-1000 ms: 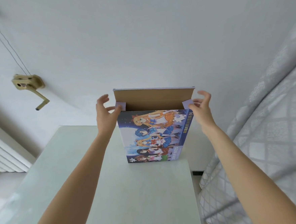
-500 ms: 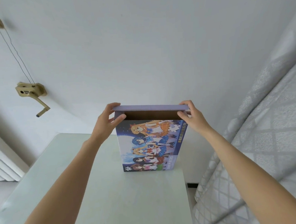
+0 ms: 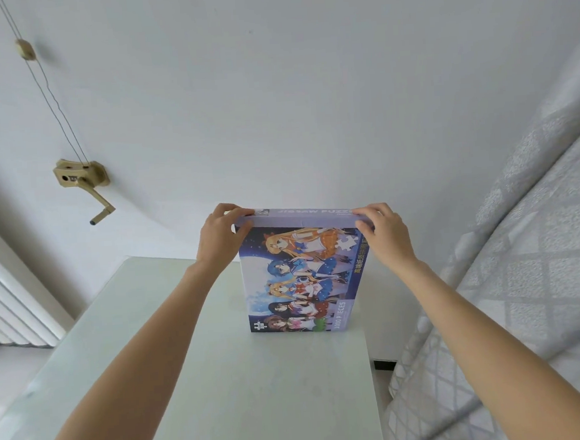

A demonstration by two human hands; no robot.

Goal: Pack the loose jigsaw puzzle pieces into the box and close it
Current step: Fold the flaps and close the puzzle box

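Standing upright on its short end, a jigsaw puzzle box (image 3: 304,273) sits toward the far end of a pale table (image 3: 246,394), long axis vertical. Its top flap (image 3: 302,215) lies folded down across the top. The left hand (image 3: 219,236) grasps the top left corner, thumb on the front face, fingers curled over the flap. The right hand (image 3: 383,230) grips the top right corner likewise. Both hands are equally near. Judging by this, closing is nearly done. Open tabletop lies in front; a patterned bed (image 3: 527,289) borders the right edge.

Head view, forward-down, close over table (image 3: 266,393)
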